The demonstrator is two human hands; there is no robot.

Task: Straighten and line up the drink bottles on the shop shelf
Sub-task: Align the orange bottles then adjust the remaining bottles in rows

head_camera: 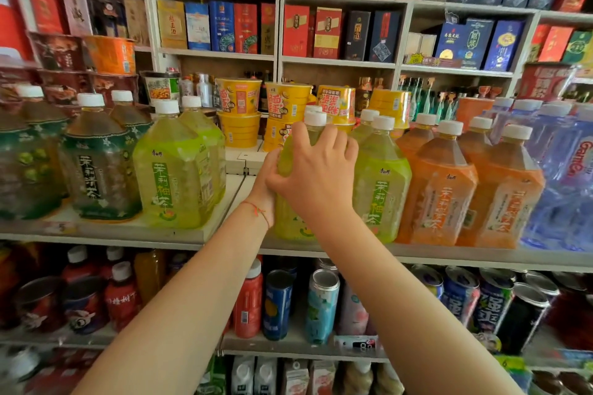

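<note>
Two hands hold one yellow-green bottle on the shelf. It stands at the near edge, in the gap between the green tea bottle on the left and the green tea bottle on the right. The right hand lies over its front and shoulder, with its fingers curled around the bottle just under the white cap. The left hand grips its left side, with its fingers wrapped out of sight behind. Orange bottles stand further right, then clear water bottles. Dark green bottles stand at the far left. Yellow noodle cups sit behind.

I think the bottle could tip off the near edge if it is pulled too far forward. A hard push sideways could also knock the bottle next to it out of line.
</note>
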